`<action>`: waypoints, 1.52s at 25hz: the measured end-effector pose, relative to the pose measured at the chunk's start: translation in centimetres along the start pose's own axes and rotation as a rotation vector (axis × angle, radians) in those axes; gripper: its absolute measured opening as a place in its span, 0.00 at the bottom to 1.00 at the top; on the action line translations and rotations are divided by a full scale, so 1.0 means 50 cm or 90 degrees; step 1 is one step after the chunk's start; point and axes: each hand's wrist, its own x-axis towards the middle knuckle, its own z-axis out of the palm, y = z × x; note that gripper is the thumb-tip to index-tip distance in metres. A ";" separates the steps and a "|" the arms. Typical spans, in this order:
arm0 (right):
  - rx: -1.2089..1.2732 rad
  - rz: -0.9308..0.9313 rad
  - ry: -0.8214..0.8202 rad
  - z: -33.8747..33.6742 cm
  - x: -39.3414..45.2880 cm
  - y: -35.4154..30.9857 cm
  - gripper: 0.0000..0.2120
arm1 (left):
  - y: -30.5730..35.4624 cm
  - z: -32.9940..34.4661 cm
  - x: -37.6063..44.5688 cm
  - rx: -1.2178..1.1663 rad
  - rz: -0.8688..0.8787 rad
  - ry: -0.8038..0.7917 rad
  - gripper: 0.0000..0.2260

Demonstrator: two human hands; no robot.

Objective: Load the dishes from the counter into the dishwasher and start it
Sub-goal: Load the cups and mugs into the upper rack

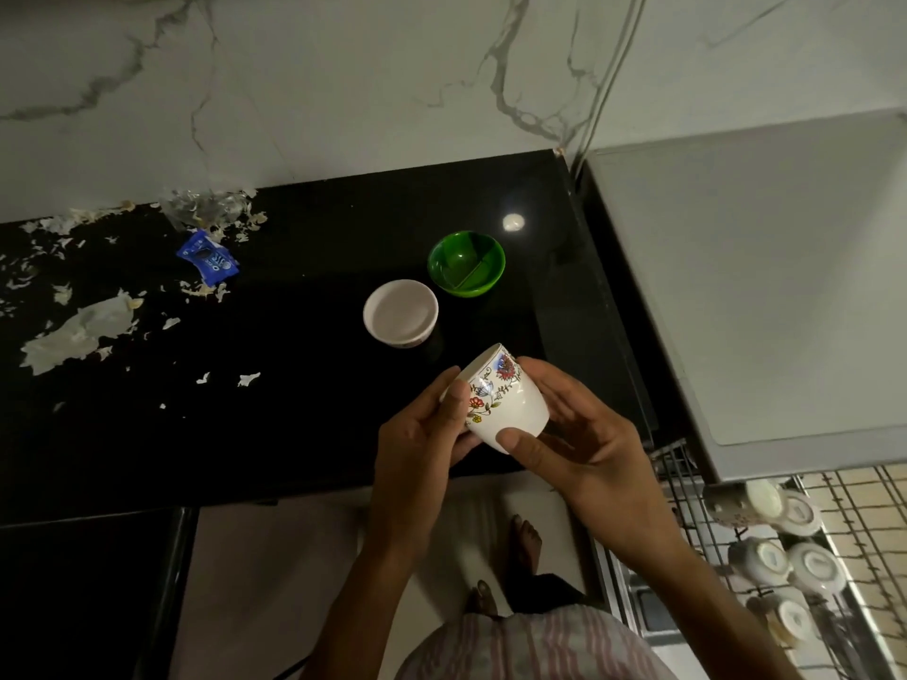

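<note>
You hold the white ceramic cup with the painted flowers (505,404) between both hands above the front edge of the glossy black tabletop (275,395), tipped so its mouth faces away from you; your left hand (422,444) wraps its fingers round the rim side with the thumb across the pattern, and your right hand (579,434) cups the base end with the thumb pressed on the bottom; neither hand is free. To your right the pulled-out wire dishwasher rack (697,512) already carries several white cups turned upside down (785,547), so the loading looks well under way; this cup is not yet in the rack. Two dishes stand on the tabletop: a small white round bowl (400,313) and, just beyond it, a green plastic bowl (466,263); both look left to load; after that, I judge, closing and starting the machine remain. Torn paper scraps (68,336) and a blue snack wrapper (208,257) lie well to the left.
</note>
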 end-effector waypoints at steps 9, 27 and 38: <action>0.043 -0.002 0.100 0.017 -0.138 0.016 0.27 | -0.032 -0.009 -0.090 -0.003 -0.036 -0.110 0.26; -0.220 -0.009 0.282 -0.303 -0.400 0.028 0.35 | -0.164 0.375 -0.239 -0.184 -0.377 -0.218 0.21; -0.411 0.055 0.353 -0.502 -0.474 0.105 0.35 | -0.312 0.580 -0.254 -0.244 -0.610 -0.226 0.26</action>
